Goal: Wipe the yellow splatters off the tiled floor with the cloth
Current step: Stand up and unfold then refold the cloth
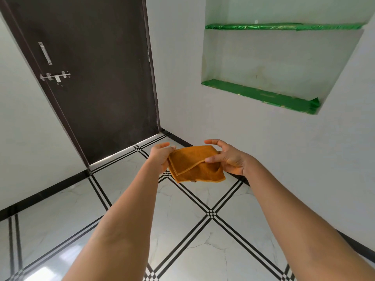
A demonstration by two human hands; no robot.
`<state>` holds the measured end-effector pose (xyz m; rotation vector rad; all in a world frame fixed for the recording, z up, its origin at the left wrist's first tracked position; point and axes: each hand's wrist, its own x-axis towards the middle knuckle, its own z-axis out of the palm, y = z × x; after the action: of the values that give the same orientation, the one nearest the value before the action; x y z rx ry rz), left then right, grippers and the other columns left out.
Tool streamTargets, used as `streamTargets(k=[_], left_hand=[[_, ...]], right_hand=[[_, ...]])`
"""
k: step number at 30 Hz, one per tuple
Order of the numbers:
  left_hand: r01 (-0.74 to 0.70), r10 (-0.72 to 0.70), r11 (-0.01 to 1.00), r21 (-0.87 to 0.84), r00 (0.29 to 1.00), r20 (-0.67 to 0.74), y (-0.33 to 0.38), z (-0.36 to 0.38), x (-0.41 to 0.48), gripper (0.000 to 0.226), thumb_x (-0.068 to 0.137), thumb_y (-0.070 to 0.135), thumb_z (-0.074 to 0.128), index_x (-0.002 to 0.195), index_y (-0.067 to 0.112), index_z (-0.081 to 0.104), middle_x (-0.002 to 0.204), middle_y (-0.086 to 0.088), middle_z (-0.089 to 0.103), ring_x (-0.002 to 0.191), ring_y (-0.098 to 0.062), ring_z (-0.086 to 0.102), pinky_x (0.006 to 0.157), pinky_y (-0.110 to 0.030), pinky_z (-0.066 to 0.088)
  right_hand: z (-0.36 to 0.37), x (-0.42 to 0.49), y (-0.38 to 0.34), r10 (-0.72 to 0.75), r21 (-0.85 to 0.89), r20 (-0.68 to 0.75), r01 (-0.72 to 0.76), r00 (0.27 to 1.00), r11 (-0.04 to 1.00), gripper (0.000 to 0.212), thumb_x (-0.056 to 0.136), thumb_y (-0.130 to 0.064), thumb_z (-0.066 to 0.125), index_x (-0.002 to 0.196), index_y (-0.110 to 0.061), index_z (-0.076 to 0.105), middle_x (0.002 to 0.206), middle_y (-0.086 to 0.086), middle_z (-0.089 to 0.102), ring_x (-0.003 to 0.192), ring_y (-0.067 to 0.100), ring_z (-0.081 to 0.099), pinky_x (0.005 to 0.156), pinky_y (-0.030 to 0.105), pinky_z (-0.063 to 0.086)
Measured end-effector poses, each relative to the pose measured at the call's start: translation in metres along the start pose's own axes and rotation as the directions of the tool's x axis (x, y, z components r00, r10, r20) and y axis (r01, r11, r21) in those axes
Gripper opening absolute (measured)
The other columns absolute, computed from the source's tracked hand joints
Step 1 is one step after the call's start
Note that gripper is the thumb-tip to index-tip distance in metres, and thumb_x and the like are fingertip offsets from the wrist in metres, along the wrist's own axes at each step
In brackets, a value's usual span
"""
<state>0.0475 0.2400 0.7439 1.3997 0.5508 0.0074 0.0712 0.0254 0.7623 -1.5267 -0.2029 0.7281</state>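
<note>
Hanging folded above the tiled floor (pixel 182 230), the orange cloth (pixel 194 165) is held between both hands. Its left edge is gripped in the curled left hand (pixel 160 157); its right side is pinched under the thumb of the right hand (pixel 230 160). The floor is laid in glossy white tiles bordered by black stripes. A dark door (pixel 97 82) with a metal bolt (pixel 54 76) is seen shut in the corner. Two shelves (pixel 261 96) of a wall niche (pixel 284 61) are lined with green foil.
</note>
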Motion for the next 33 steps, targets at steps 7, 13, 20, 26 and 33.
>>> streamTargets(k=[7, 13, 20, 26, 33], left_hand=[[0.013, -0.015, 0.998, 0.068, 0.999, 0.035, 0.001, -0.001, -0.001, 0.043, 0.087, 0.010, 0.062, 0.127, 0.009, 0.047, 0.124, -0.013, 0.049, 0.110, -0.028, 0.050, 0.097, -0.045, 0.044], [0.018, -0.042, 0.965, 0.261, 0.995, 0.088, -0.013, -0.002, -0.003, 0.045, 0.089, 0.018, 0.061, 0.130, 0.012, 0.045, 0.128, -0.012, 0.048, 0.109, -0.030, 0.049, 0.094, -0.045, 0.048], [-0.016, -0.020, 0.916, 0.402, 0.996, 0.085, -0.026, 0.004, -0.004, 0.034, 0.095, 0.029, 0.051, 0.124, 0.012, 0.049, 0.118, -0.007, 0.051, 0.107, -0.027, 0.051, 0.090, -0.043, 0.044], [-0.072, 0.027, 0.898, 0.434, 0.994, 0.109, -0.048, 0.021, -0.011, 0.030, 0.095, 0.031, 0.048, 0.120, 0.016, 0.052, 0.116, -0.005, 0.054, 0.109, -0.023, 0.050, 0.086, -0.035, 0.041], [-0.094, -0.086, 0.869, 0.485, 0.938, 0.335, -0.093, 0.062, -0.039, 0.030, 0.096, 0.031, 0.045, 0.120, 0.015, 0.052, 0.107, -0.003, 0.054, 0.104, -0.023, 0.053, 0.079, -0.034, 0.042]], right_hand=[[0.019, 0.012, -0.008, -0.111, -0.529, -0.219, -0.023, 0.969, 0.848, 0.032, 0.083, -0.013, 0.069, 0.113, -0.008, 0.061, 0.113, 0.013, 0.060, 0.103, 0.027, 0.057, 0.088, 0.035, 0.050], [0.022, 0.017, -0.008, -0.149, -0.639, -0.255, -0.050, 0.955, 0.767, 0.030, 0.084, -0.025, 0.069, 0.109, -0.011, 0.062, 0.114, 0.011, 0.061, 0.103, 0.026, 0.056, 0.087, 0.036, 0.048], [0.029, 0.016, -0.003, -0.134, -0.655, -0.286, -0.092, 0.949, 0.750, 0.020, 0.086, -0.024, 0.066, 0.102, -0.014, 0.057, 0.100, 0.008, 0.060, 0.082, 0.017, 0.056, 0.070, 0.029, 0.049], [0.025, 0.002, 0.016, 0.033, -0.349, -0.454, -0.211, 0.891, 0.913, 0.026, 0.079, -0.010, 0.073, 0.102, -0.007, 0.061, 0.093, 0.012, 0.062, 0.087, 0.027, 0.060, 0.062, 0.033, 0.051], [0.006, -0.054, 0.067, 0.204, 0.066, -0.716, -0.226, 0.667, 0.972, 0.038, 0.075, -0.003, 0.075, 0.108, -0.002, 0.057, 0.099, 0.017, 0.060, 0.088, 0.026, 0.059, 0.077, 0.038, 0.052]])
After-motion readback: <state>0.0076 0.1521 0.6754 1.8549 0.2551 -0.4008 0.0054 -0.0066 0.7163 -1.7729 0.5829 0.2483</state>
